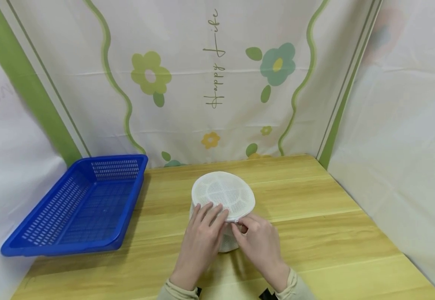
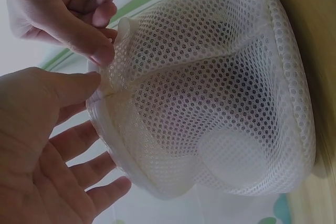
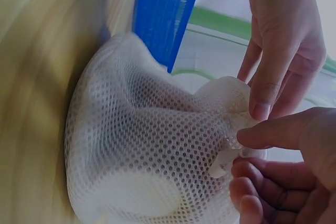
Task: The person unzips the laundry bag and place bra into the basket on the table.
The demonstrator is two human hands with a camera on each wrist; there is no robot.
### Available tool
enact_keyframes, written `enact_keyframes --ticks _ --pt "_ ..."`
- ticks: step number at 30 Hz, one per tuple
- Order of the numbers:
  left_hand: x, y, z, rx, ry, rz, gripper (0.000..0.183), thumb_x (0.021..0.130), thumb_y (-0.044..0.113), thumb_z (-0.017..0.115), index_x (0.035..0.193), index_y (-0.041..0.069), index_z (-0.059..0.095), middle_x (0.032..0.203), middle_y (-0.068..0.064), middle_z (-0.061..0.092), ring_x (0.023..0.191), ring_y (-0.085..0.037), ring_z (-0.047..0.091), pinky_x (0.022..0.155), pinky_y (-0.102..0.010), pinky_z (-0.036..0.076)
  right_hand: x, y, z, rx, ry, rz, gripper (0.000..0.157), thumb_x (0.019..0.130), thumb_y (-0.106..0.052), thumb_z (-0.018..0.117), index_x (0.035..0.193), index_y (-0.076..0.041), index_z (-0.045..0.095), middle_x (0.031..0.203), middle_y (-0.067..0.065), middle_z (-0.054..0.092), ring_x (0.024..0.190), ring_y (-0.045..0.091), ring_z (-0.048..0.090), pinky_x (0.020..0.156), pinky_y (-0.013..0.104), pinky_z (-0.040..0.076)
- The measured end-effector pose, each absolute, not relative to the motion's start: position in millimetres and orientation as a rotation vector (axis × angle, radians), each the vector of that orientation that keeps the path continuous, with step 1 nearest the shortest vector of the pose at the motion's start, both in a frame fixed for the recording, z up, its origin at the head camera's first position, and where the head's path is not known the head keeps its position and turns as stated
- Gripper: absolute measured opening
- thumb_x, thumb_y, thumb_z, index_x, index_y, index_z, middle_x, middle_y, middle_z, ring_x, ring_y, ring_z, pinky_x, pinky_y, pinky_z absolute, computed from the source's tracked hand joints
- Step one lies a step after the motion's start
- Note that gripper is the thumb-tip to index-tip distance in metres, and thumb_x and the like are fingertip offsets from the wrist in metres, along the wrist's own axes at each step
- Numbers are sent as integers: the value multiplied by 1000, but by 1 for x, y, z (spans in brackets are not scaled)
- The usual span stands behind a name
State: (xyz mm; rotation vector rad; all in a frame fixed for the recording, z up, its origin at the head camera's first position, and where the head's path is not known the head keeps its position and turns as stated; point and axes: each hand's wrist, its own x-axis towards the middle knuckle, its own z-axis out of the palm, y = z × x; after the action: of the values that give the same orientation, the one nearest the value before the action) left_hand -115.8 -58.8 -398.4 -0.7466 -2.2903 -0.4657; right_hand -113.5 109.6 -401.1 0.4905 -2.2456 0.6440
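Note:
A white mesh laundry bag [image 1: 223, 189], round and drum-shaped, stands upright on the table with its lid facing up. My left hand [image 1: 201, 235] holds the near rim, its fingers spread over the lid and its thumb on the side wall. Just right of it, my right hand [image 1: 260, 239] pinches the zipper [image 1: 236, 221] at the rim between thumb and forefinger. A white zipper tab [image 3: 224, 163] shows by those fingers in the right wrist view. Through the bag's mesh [image 2: 189, 93] in the left wrist view, dark shading appears; what causes it is unclear.
A blue plastic basket [image 1: 118, 246] with slotted walls sits on the left of the wooden table [image 1: 315, 250]. White printed cloth [image 1: 217, 121] hangs behind the table, and more white cloth rises at both sides.

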Motion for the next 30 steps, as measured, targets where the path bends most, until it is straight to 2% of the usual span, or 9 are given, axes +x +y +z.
enact_keyframes --ticks 5,13,22,30 --pt "-117 -59 -399 -765 -2269 -492 30 88 13 74 117 8 69 122 -10 65 118 -36 55 107 -59 33 -116 109 -402 516 -2226 723 15 67 -5 84 68 -11 71 62 -10 55 54 -3 45 44 13 39" --pt "-113 -60 -399 -785 -2266 -487 25 86 10 75 110 9 71 118 -9 67 116 -32 57 106 -59 34 -118 107 -405 649 -2166 747 19 65 -3 85 67 -14 69 63 -10 58 54 0 50 47 10 40" --pt "-112 -61 -400 -785 -2182 -469 23 83 8 77 105 7 73 113 -9 69 110 -32 61 99 -60 41 -117 107 -408 716 -2144 791 16 74 -1 75 69 -13 66 66 -10 54 52 4 49 46 9 36" --pt "-112 -61 -401 -736 -2222 -443 17 85 10 74 102 9 74 112 -6 70 109 -28 61 101 -56 42 -116 108 -408 757 -2139 794 16 81 -4 67 72 -15 59 68 -13 49 53 1 46 47 8 35"
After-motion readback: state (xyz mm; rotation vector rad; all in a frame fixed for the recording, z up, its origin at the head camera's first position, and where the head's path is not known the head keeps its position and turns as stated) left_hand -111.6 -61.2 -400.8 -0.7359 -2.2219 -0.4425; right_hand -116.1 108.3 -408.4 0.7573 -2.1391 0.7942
